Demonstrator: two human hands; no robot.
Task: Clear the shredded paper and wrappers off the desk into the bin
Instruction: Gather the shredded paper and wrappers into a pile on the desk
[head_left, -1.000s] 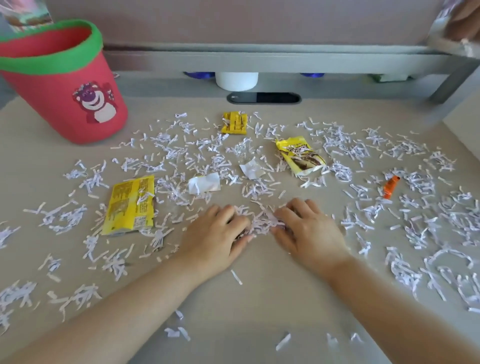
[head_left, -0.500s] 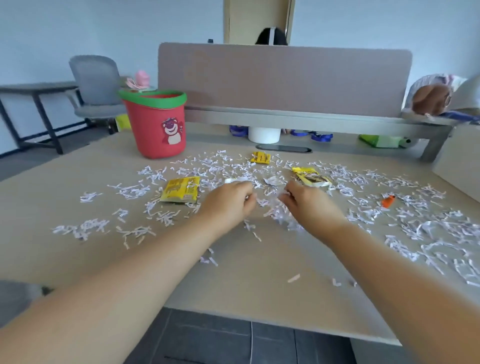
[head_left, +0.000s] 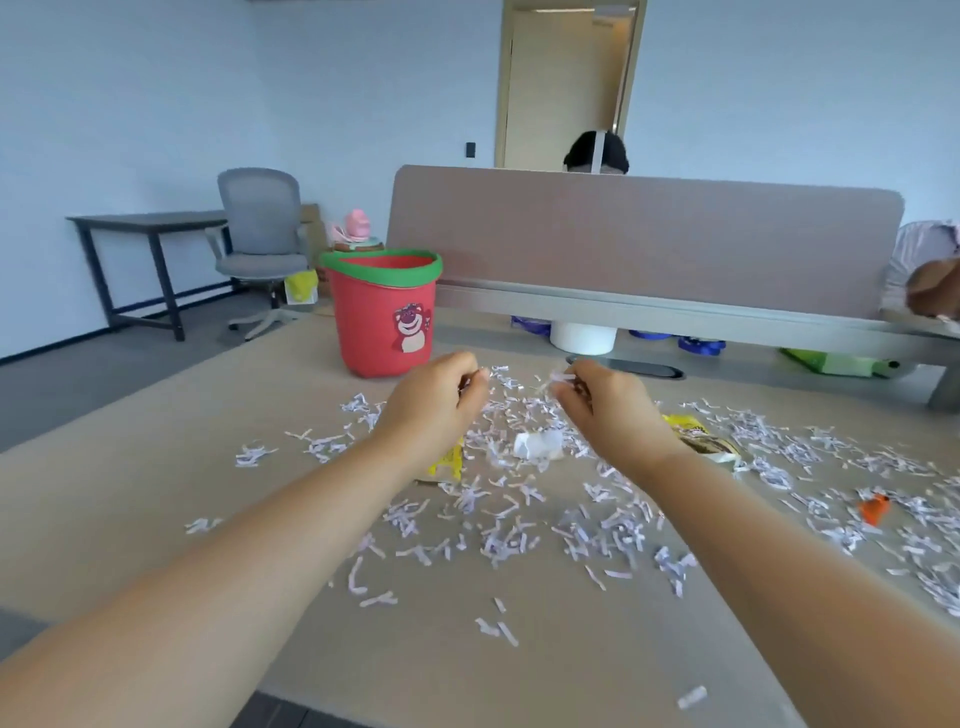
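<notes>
Both hands have lifted off desk (head_left: 130, 493) w/ pinches of shredded paper (head_left: 519, 519): left hand (head_left: 434, 402) closed, right hand (head_left: 605, 410) closed. Bin (head_left: 384, 312) upright, far left. Risk: loose grip, shreds dropping en route.

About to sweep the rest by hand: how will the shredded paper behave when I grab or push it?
The shredded paper is thin, curled, loose strips, so probably very light and floppy. Bits poke out of the right hand grip, so some will likely drop on the way to the bin. Pushing should pile it, though strays may lag.
</notes>
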